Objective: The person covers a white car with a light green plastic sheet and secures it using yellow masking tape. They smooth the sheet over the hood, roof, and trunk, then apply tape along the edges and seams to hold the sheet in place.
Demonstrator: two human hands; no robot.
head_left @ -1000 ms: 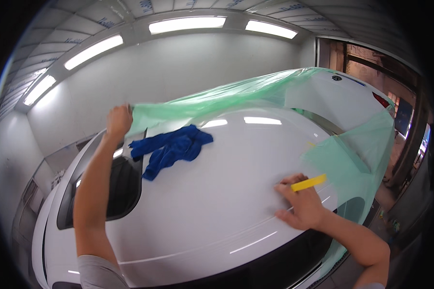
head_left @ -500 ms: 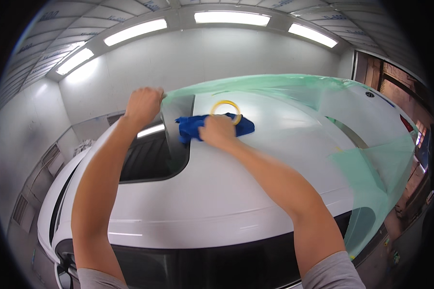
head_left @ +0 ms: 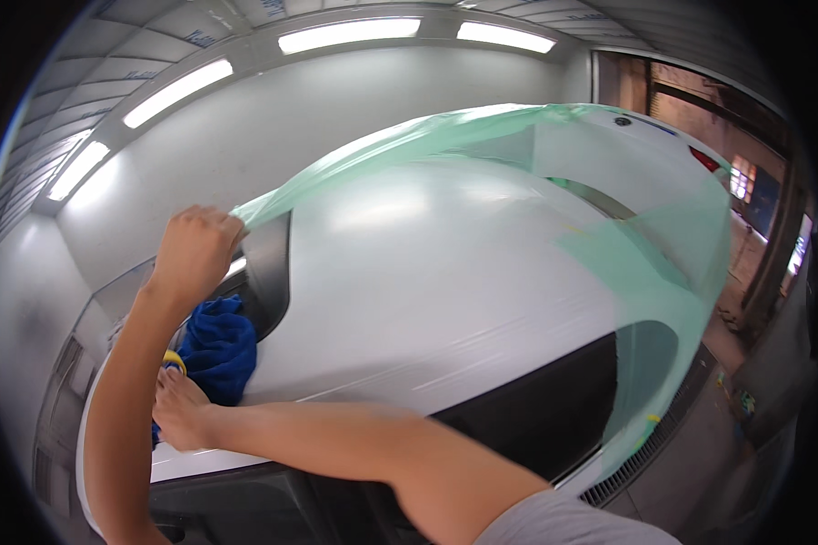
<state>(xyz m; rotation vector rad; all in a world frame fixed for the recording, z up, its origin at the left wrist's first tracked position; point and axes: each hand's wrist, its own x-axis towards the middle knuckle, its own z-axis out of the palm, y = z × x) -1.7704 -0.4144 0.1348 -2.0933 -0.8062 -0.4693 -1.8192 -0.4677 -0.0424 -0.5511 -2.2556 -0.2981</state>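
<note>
My left hand [head_left: 195, 250] is raised over the far side of the white car roof [head_left: 391, 282], its fingers closed on the edge of a translucent green masking film [head_left: 354, 163]. From there the film runs taut toward the car's rear. Low on the left, beside my left forearm, my right hand [head_left: 184, 413] is closed on a bunched blue cloth [head_left: 220, 350]. A yellow tape roll [head_left: 175, 362] shows at its fingers, partly hidden by the forearm. The cloth lies over the roof near the dark sunroof glass [head_left: 265, 272].
More green film [head_left: 645, 245] drapes over the rear window and rear side. The dark side windows [head_left: 536, 409] run along the near side. A floor grate [head_left: 645, 454] lies by the rear. White booth walls [head_left: 364, 91] stand behind the car, and an open doorway [head_left: 700, 100] is at right.
My right hand has brought the blue cloth and tape roll from mid-roof to the near left. The view has swung right, and my left hand, still on the film edge, appears lower and farther left.
</note>
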